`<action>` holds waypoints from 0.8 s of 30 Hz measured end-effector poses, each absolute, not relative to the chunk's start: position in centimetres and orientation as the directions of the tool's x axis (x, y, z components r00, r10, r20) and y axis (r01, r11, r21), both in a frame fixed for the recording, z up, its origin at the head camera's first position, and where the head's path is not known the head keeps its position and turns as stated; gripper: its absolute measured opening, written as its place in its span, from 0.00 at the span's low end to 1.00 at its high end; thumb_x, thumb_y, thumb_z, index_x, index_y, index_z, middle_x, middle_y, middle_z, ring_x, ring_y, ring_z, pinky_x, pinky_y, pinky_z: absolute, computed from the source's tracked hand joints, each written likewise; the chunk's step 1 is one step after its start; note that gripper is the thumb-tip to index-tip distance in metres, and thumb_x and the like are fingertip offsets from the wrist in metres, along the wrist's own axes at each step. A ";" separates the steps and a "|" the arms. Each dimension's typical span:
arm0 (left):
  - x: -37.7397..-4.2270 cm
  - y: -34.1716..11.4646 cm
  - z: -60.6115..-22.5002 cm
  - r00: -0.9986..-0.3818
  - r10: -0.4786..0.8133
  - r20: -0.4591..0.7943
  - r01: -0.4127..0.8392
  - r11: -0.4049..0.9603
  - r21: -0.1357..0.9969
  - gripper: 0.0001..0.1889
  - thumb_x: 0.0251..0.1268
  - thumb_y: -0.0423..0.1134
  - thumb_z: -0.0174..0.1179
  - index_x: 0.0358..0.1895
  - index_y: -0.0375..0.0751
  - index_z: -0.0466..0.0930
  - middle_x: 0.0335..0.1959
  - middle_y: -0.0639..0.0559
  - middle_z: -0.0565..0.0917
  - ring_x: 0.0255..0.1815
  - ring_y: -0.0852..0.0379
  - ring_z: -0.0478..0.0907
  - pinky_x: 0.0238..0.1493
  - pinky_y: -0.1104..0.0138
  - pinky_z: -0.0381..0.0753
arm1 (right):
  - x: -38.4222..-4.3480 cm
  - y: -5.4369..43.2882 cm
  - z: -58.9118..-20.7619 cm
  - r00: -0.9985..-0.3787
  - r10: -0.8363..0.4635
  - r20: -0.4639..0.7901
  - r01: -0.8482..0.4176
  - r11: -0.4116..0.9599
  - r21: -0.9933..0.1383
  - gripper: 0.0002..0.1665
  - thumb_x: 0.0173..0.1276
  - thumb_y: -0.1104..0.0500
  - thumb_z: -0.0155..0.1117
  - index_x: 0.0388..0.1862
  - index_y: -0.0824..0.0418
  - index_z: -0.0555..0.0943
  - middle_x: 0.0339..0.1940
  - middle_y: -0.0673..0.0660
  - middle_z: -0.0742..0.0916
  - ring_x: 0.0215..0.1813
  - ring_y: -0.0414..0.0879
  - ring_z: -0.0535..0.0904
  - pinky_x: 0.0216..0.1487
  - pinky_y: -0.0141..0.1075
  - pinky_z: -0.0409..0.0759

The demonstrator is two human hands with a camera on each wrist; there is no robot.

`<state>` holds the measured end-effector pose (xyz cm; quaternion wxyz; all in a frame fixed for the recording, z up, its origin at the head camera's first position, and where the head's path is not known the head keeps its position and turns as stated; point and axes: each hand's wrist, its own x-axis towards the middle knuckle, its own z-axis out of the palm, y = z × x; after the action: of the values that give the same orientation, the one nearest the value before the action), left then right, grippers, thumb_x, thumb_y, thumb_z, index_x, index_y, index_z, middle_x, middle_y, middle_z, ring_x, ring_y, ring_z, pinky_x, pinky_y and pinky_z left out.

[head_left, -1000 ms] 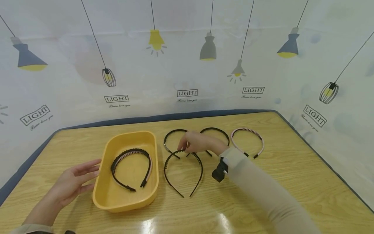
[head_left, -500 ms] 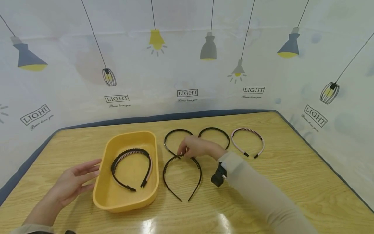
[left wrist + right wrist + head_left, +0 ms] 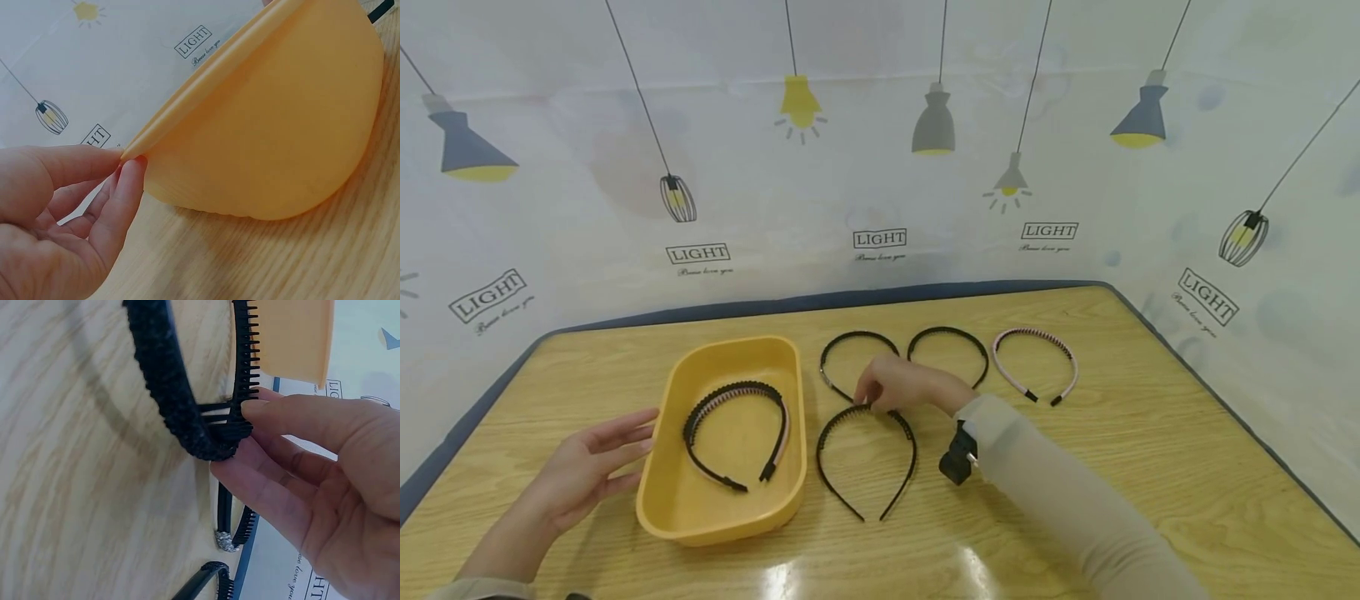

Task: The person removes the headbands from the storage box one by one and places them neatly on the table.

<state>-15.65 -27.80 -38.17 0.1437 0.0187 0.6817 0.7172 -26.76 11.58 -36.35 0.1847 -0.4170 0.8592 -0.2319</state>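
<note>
My right hand [image 3: 898,383] pinches the top of a black toothed headband [image 3: 912,433] between thumb and fingers. In the right wrist view that headband [image 3: 165,394] shows a rough, textured outer side and comb teeth inside. Its two ends point toward me in the head view. At the left, my left hand [image 3: 587,467] has its fingers extended, fingertips at the rim of a yellow plastic tray [image 3: 651,500]. The left wrist view shows thumb and fingertips right at the tray's rim [image 3: 206,81]. Inside the tray lie a black headband [image 3: 700,467] and a pink one [image 3: 787,433], overlapping.
Behind my right hand, a black headband with a silvery detail [image 3: 826,377] and another black headband [image 3: 951,330] lie on the wooden table [image 3: 1150,433]. A pink headband [image 3: 1073,367] lies farther right. A lamp-printed backdrop [image 3: 880,192] stands behind the table.
My right hand has drawn the black headband a little toward me and slightly left. The left hand, the tray and the other headbands look unchanged.
</note>
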 end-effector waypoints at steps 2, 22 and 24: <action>-15.6 -27.8 -38.1 -0.958 0.230 -0.171 -0.183 -0.030 0.983 0.18 0.66 0.30 0.53 0.47 0.63 0.80 0.43 0.61 0.80 0.42 0.63 0.79 0.35 0.66 0.82 | -26.8 11.5 -36.5 -0.590 -0.796 -0.137 -0.625 0.558 -0.546 0.13 0.59 0.72 0.62 0.44 0.66 0.83 0.40 0.57 0.84 0.39 0.43 0.79 0.37 0.28 0.77; -15.7 -27.7 -38.0 -0.959 0.211 -0.191 -0.199 -0.014 0.980 0.18 0.66 0.31 0.53 0.47 0.65 0.80 0.42 0.63 0.80 0.42 0.64 0.79 0.36 0.66 0.82 | -26.9 11.5 -36.9 -0.596 -0.789 -0.150 -0.626 0.573 -0.529 0.12 0.59 0.69 0.64 0.43 0.63 0.83 0.37 0.55 0.84 0.38 0.41 0.79 0.36 0.29 0.77; -15.7 -27.7 -38.0 -0.958 0.211 -0.194 -0.202 -0.015 0.979 0.18 0.66 0.31 0.53 0.47 0.65 0.80 0.42 0.63 0.80 0.42 0.64 0.79 0.36 0.66 0.82 | -26.9 11.5 -36.7 -0.592 -0.793 -0.143 -0.628 0.565 -0.536 0.12 0.60 0.69 0.63 0.44 0.64 0.83 0.37 0.55 0.84 0.37 0.41 0.79 0.35 0.29 0.77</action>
<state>-15.68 -27.72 -37.97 0.1449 0.0034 0.6868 0.7123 -26.88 11.49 -36.70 0.1876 -0.4109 0.8644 -0.2207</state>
